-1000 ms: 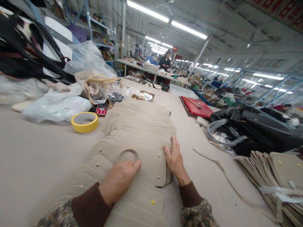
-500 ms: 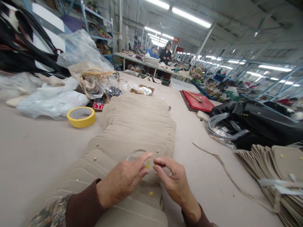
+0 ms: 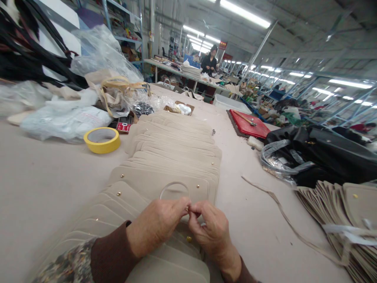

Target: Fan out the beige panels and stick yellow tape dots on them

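Observation:
My left hand is closed around the lower part of a thin, pale ring, which looks like a nearly used-up tape roll. Its upper arc rises above my fingers. Pinched at thumb and forefinger, my right hand meets the left fingertips; what lies between them is hidden. Under both hands spreads a fanned row of beige panels with rounded corners. Small gold studs sit near the panels' corners, and a yellowish spot shows on the panel just below my hands.
A yellow tape roll lies at left beside plastic bags. To the right are a red board with a hammer on it, a black bag, a beige strap and a tied panel stack. A person stands farther back.
My right hand has moved left, so its fingertips now meet those of my left hand. The yellow bit seen on the ring before is now hidden. The view has shifted slightly.

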The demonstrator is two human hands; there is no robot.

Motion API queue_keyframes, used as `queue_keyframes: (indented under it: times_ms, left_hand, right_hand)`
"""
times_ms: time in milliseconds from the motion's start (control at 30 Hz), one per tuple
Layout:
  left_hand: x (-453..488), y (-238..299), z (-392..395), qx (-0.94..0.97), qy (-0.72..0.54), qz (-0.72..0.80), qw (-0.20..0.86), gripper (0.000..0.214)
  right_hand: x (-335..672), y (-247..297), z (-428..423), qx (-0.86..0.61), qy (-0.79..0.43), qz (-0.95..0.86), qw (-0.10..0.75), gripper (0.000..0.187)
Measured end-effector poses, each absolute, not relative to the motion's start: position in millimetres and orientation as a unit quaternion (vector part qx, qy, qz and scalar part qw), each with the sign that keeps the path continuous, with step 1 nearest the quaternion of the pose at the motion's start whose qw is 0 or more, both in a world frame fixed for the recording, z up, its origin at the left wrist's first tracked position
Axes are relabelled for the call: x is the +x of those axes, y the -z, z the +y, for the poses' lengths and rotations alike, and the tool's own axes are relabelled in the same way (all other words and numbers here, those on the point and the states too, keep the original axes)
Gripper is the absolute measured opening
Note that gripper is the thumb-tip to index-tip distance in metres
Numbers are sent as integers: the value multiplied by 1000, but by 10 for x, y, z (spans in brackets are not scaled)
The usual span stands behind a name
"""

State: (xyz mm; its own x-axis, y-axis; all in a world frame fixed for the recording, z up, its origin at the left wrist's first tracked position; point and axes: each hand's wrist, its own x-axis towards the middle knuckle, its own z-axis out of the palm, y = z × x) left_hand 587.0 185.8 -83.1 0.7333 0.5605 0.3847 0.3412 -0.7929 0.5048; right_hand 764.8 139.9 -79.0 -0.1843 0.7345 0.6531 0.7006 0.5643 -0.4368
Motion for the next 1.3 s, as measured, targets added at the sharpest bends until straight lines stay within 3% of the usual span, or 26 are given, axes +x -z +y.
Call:
queue_keyframes:
  times_ms: [133, 300, 400, 700, 1300]
  left_hand:
    - [5869, 845, 1868, 905, -296, 254, 171, 19]
    - [5928, 787, 1788, 899, -358, 231, 100, 21]
    - [5960, 798, 1739, 907, -350, 215, 98, 20]
    - [6014, 842, 1776, 938, -104, 321, 79, 9]
    - [5971, 784, 1761, 938, -73, 295, 165, 10]
  right_hand:
    - [7606, 799, 1349, -501, -42, -741, 445, 16]
    - [7602, 784, 1346, -614, -347, -537, 463, 11]
    - [7714, 801, 1387, -632, -433, -427, 480, 21]
    - [7967, 899, 1243, -667, -456, -424, 409, 37]
    - [7943, 913, 1146, -695, -436, -501, 276, 33]
